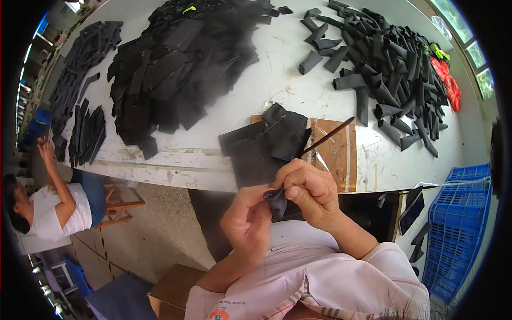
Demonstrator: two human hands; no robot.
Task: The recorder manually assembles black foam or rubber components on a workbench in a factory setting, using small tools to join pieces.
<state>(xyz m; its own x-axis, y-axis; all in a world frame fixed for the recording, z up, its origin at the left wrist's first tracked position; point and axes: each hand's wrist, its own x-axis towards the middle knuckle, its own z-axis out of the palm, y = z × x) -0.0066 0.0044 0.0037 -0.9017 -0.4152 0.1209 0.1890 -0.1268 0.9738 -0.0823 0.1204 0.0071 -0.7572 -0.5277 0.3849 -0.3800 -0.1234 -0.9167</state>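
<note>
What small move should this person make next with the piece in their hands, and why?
Probably ease the folds of the black piece apart slightly with the thumbs. The left hand and right hand both grip it, and its upper edge looks curled and folded. The dark stick slants up beyond the right hand; its near end is hidden.

Much of the black fabric piece (276, 204) is covered by the fingers of the left hand (248, 216) and right hand (312, 193). The lower end of the thin dark stick (332, 133) is hidden near the right hand. The cardboard (341, 170) is partly covered by loose black pieces (256, 141). The largest black pile (178, 69) is cut off above; the yellow-green scrap (189, 9) on it is too small to be identified.
</note>
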